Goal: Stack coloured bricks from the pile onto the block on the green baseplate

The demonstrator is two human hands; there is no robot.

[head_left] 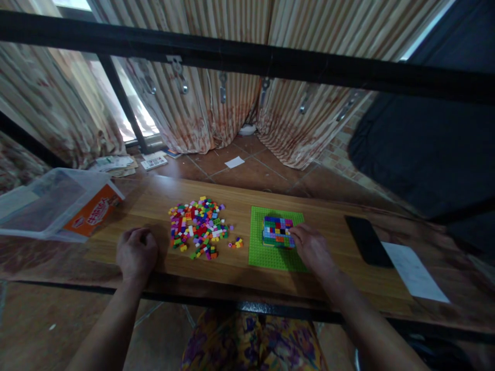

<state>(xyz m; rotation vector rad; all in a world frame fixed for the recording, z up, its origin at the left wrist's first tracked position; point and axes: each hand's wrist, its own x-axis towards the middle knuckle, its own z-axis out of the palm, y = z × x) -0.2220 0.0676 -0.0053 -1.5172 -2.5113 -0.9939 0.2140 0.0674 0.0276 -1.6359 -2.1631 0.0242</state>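
A green baseplate (270, 252) lies on the wooden table, carrying a multicoloured block (277, 230) built of small bricks. My right hand (312, 250) rests on the plate with its fingertips pressed against the block's right side. A loose pile of small coloured bricks (197, 225) spreads to the left of the plate. My left hand (136, 252) sits on the table left of the pile, fingers curled in; what they hold, if anything, is hidden.
A clear plastic box with an orange label (58, 206) lies at the table's left end. A black phone (367, 240) and a white sheet of paper (415, 272) lie at the right. Curtains and a tiled floor are beyond.
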